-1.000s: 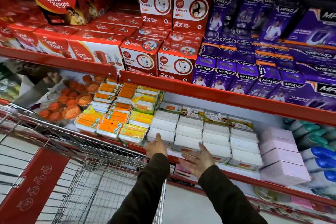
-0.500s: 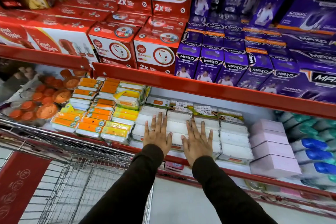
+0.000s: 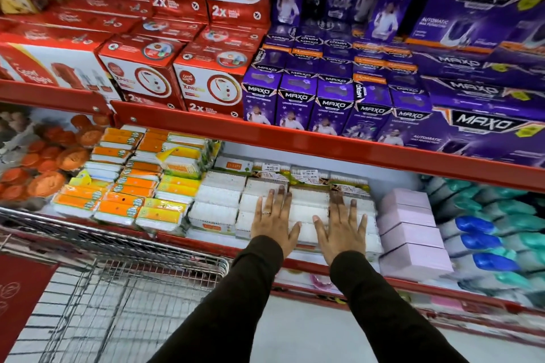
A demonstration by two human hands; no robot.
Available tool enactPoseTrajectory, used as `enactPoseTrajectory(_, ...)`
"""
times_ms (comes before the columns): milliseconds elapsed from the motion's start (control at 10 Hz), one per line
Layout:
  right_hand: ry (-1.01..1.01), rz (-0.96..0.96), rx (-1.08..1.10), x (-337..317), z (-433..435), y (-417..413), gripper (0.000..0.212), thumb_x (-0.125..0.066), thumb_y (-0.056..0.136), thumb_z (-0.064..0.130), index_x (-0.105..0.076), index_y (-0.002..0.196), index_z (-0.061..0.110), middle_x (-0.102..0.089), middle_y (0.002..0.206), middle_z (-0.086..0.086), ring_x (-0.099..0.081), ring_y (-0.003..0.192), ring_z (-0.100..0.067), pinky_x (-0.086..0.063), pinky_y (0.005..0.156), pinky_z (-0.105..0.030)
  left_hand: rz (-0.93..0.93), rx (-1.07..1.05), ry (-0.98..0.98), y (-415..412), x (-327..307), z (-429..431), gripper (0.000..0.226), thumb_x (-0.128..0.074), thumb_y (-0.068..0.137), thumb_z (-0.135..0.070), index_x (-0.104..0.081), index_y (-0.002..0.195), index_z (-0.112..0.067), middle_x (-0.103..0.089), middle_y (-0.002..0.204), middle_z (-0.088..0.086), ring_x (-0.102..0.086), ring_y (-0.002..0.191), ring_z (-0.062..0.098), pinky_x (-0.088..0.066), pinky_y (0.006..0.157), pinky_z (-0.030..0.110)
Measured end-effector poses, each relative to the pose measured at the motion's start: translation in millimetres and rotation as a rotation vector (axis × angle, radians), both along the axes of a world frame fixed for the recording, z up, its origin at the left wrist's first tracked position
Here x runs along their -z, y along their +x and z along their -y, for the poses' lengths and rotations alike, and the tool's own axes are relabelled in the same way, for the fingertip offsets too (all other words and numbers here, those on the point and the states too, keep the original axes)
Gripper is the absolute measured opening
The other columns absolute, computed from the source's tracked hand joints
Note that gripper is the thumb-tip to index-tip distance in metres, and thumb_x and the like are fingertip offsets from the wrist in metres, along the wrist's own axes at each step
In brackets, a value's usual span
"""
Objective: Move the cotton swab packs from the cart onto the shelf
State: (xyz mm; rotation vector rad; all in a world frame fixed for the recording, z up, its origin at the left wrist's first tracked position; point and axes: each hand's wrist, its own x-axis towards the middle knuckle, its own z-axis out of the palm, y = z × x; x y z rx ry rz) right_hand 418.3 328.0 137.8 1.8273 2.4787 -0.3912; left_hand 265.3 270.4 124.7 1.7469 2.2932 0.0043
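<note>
Both hands [image 3: 275, 222] farther right, flatter.

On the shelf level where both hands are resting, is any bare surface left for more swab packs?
Little. A bare strip of shelf runs behind the white swab packs, under the red upper shelf beam. Elsewhere it is crowded: orange packs on one side, pink boxes on the other. Left hand and right hand lie flat.

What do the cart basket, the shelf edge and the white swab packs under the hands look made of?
Cart basket: bare metal wire, going by the thin grey grid.
Shelf edge: probably painted sheet metal; glossy red, with bolt heads.
White swab packs: seemingly clear plastic wrap over white swabs, with printed labels; both hands lie flat on them.
</note>
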Motion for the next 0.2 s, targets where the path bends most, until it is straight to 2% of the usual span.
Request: enactPoseTrajectory(200,0.149,-0.094,-0.03,-20.9,12.0,-2.8,0.081,-0.003,0.091,0.064,-0.015,0.155,0.017,-0.01,0.166,-0.006,0.006,0.153,-0.025,0.006,0.123,-0.05,-0.052,0.008,0.075,1.8,-26.3,7.7,0.087,0.014,0.079,-0.056,0.011,0.157,-0.018,0.014,0.166,0.006,0.013,0.153,0.024,0.008,0.122,0.044)
